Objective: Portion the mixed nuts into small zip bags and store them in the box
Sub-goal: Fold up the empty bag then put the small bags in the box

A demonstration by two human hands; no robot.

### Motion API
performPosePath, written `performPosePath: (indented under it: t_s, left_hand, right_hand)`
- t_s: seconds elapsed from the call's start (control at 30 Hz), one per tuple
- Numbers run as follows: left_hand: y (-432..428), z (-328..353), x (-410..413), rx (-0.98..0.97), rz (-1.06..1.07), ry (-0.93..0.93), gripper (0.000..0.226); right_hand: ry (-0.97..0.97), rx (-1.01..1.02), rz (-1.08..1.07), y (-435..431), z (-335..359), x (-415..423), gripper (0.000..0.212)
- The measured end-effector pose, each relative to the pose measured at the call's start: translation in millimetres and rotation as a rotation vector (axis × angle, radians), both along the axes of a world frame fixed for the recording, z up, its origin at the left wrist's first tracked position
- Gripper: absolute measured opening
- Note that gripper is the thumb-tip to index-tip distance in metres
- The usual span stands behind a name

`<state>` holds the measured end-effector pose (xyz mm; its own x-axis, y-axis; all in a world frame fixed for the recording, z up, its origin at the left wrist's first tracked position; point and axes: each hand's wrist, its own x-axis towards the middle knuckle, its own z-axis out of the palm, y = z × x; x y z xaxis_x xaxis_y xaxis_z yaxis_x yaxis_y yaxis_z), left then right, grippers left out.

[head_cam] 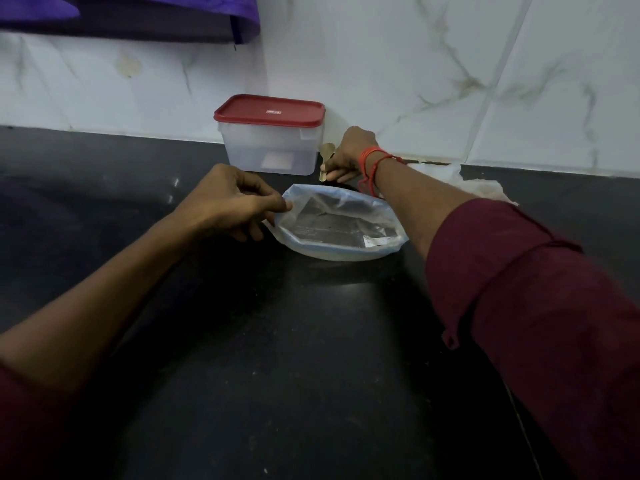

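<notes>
Between hands, zip bag (341,220): long axis 9–3 o'clock.
Left hand (228,199): nearer, pinches its 9 o'clock rim.
Right hand (348,154): grips spoon (326,152) at 12 o'clock.

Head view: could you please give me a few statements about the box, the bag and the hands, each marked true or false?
1. The box has its red lid on. True.
2. The right hand is empty. False: its fingers hold a small tan spoon.
3. The left hand pinches the edge of the zip bag. True.
4. The zip bag sits inside the box. False: it lies on the black counter, in front of the box.
</notes>
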<state>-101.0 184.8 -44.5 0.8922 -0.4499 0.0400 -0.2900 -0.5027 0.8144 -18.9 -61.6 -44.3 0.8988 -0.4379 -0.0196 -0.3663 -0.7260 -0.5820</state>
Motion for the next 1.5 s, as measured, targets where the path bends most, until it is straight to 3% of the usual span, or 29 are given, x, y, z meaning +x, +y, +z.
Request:
performPosePath:
  t_s: [0.2, 0.4, 0.57, 0.83, 1.13, 1.3, 1.5]
  left_hand:
    - [1.5, -0.6, 2.3, 0.007, -0.009, 0.013, 0.013]
    - [1.4, -1.4, 1.0, 0.003, -0.016, 0.015, 0.015]
    - [-0.6, -1.2, -0.1, 0.026, -0.025, 0.015, 0.017]
    - [0.9, -1.2, -5.2, -0.017, -0.029, 0.047, 0.02]
    - [3.4, -3.9, -15.3, -0.079, -0.09, 0.11, 0.016]
    - [-2.1, -4.2, -25.0, -0.094, -0.152, 0.138, 0.016]
    - [-7.1, -6.1, -31.5, -0.18, -0.177, 0.186, 0.02]
  right_hand:
    - [-0.04, 0.084, -0.008, -1.4, -6.9, 9.7, 0.013]
    - [-0.086, -0.022, -0.006, -0.6, -2.7, -5.8, 0.026]
    - [-0.149, 0.031, 0.037, -7.7, 9.2, -25.9, 0.025]
    - [-0.314, -0.02, 0.094, -18.9, 27.5, -112.9, 0.027]
    - [-0.311, -0.166, 0.035, -27.5, 13.2, -217.6, 0.019]
    - [-0.195, -0.012, -0.023, -29.3, -9.3, -250.2, 0.022]
    - [-0.33, 0.388, -0.039, -32.4, -30.7, -263.7, 0.02]
